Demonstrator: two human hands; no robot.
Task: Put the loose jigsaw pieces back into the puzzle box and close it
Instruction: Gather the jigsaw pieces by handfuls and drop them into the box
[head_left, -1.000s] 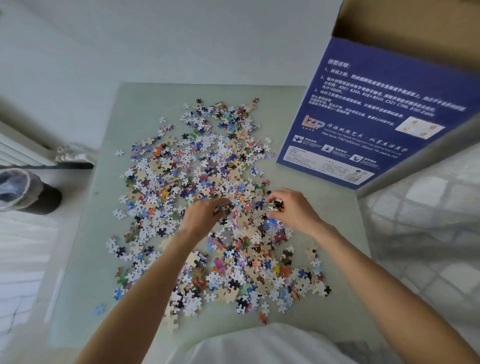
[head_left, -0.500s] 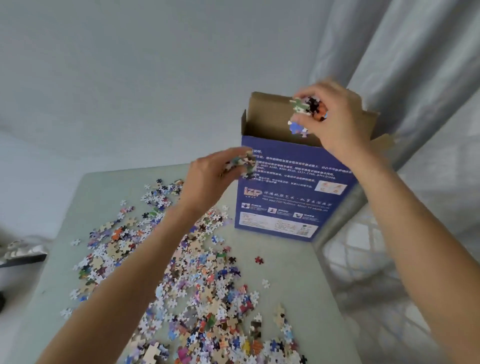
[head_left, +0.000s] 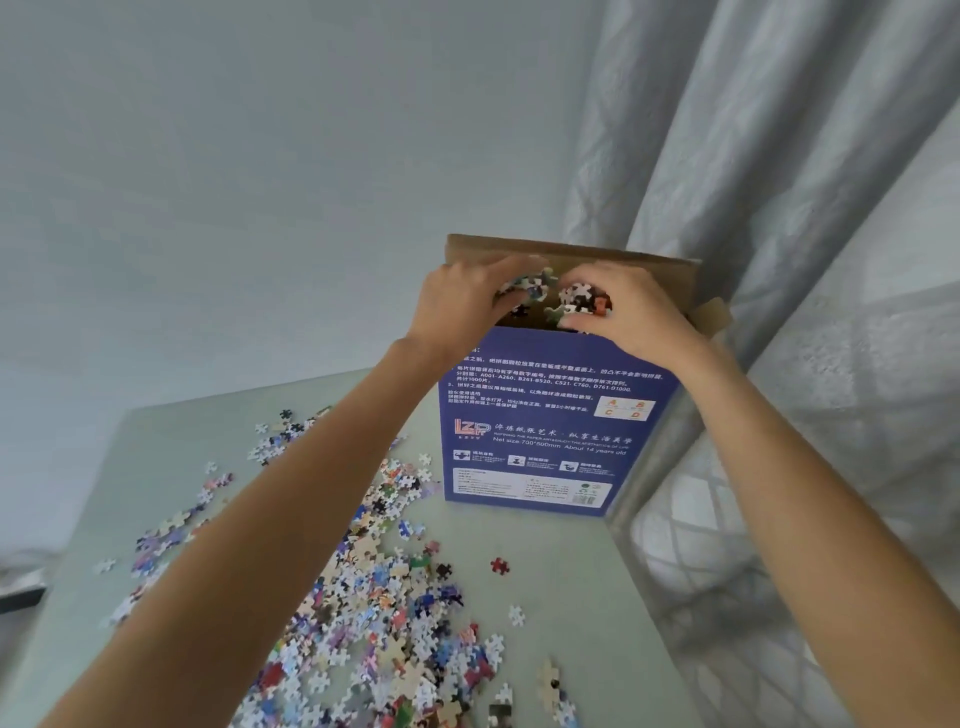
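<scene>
Up at the open top of the one upright blue puzzle box (head_left: 550, 431), both hands clutch jigsaw pieces — left hand (head_left: 462, 306) and right hand (head_left: 631, 312), fingers curled around a clump each. Countless loose pieces (head_left: 384, 597) lie on the table (head_left: 571, 597) — one red piece (head_left: 499, 565) apart.

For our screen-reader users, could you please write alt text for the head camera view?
Both hands, left hand and right hand, hold handfuls of jigsaw pieces over the open top of an upright blue puzzle box. Many loose pieces lie scattered on the pale green table.
</scene>
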